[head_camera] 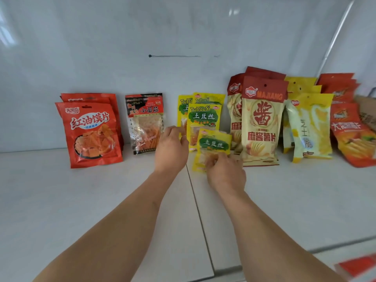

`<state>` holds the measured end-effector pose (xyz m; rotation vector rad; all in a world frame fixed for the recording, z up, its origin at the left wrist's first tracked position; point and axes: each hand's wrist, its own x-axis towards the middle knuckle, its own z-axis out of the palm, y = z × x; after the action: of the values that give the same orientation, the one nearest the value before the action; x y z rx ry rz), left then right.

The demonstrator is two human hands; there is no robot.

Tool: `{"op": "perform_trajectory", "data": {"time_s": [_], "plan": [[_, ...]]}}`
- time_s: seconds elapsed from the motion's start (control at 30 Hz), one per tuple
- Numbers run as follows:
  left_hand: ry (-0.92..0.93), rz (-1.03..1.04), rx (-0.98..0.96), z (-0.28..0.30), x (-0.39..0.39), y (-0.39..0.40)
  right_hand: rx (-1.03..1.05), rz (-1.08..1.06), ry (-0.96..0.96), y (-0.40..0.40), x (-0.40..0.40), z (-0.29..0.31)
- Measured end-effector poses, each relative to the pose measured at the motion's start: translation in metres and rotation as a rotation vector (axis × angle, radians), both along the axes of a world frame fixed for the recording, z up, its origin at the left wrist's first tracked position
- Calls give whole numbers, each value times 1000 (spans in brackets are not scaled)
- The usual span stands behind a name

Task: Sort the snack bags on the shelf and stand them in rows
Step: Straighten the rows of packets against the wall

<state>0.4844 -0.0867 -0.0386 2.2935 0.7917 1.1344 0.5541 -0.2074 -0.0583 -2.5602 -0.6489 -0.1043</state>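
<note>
Fingers (211, 161) pinch small yellow-green snack bag (213, 143), tilted.

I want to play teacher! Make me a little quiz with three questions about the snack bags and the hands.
1. True or false: the right hand grips the front yellow-green bag near its bottom.
2. Which bags stand furthest left on the shelf? A) red bags B) cream bags C) yellow bags
3. Fill in: the left hand reaches between the clear black-topped bags and the ____ bags.

Key
1. True
2. A
3. yellow-green; those bags stand right of the hand.
</note>
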Motion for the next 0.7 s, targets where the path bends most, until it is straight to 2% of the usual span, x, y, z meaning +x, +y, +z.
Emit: {"op": "perform_trajectory", "data": {"time_s": [0.23, 0.5, 0.7], "plan": [[-23, 108, -90, 2, 7, 0, 26, 36, 24, 15, 20, -10], [-30, 100, -140, 4, 12, 2, 144, 82, -54, 37, 40, -16], [-23, 29, -211, 10, 25, 8, 346, 83, 86, 70, 63, -14]]}}
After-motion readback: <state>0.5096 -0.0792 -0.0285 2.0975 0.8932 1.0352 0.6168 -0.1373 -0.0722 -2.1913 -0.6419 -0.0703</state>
